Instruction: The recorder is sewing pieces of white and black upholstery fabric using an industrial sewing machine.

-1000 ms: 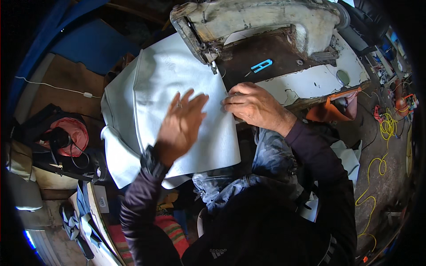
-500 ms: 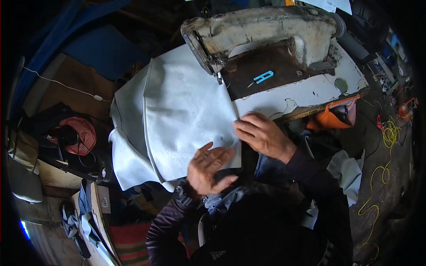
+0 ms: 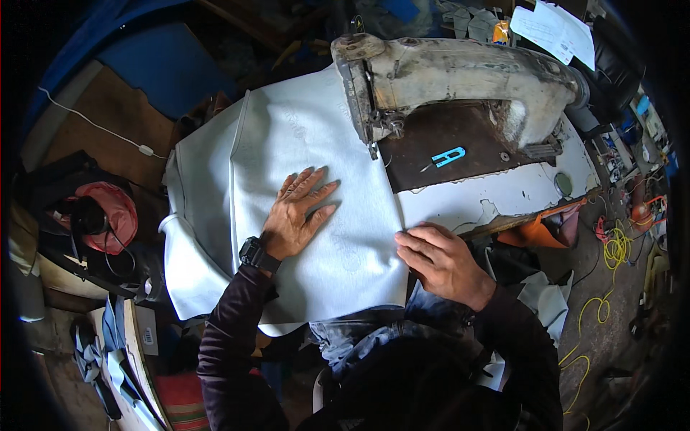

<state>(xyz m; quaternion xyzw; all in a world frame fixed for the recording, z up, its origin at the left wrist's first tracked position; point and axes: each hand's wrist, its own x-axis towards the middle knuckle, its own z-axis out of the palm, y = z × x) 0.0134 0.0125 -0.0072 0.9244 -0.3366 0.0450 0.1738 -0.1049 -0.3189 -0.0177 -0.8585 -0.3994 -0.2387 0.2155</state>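
Two hands, one sewing machine, one blue-handled tool, one black wristwatch

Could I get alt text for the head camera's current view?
A person's left hand lies spread on a large pale sheet and the right hand touches its right edge, beside a worn sewing machine with a blue tool on its bed.

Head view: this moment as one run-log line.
left-hand grip: open on white sheet; right-hand grip: at sheet's right edge; sewing machine: at sheet's edge

L head cam: fisheye, downward view, close over L hand, R hand, sewing m/c.
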